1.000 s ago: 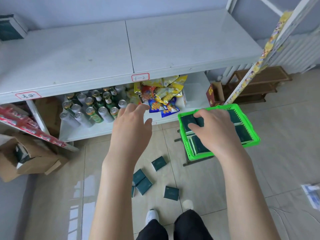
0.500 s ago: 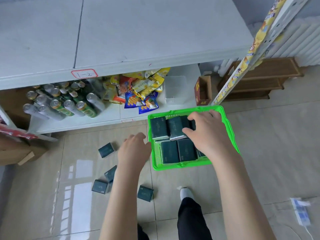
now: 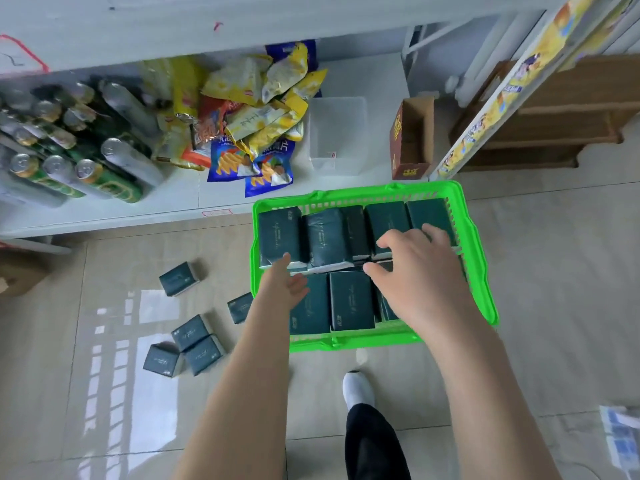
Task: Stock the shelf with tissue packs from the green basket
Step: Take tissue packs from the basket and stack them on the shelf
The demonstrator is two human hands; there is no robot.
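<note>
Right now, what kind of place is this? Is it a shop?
Probably a small shop or its stockroom. A low shelf holds rows of cans and snack bags, and a green basket on the floor is full of tissue packs.

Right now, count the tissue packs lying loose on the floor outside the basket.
5: one alone nearest the shelf, one beside the green basket, partly behind the left forearm, and three clustered.

Bright, even daylight fills the scene. Left of the green basket (image 3: 479, 271), the glossy floor (image 3: 554, 271) mirrors a window as white glare patches. Shadows are soft. Cans (image 3: 104, 174) look smeared with blur; straight edges bow near the frame's borders.
</note>
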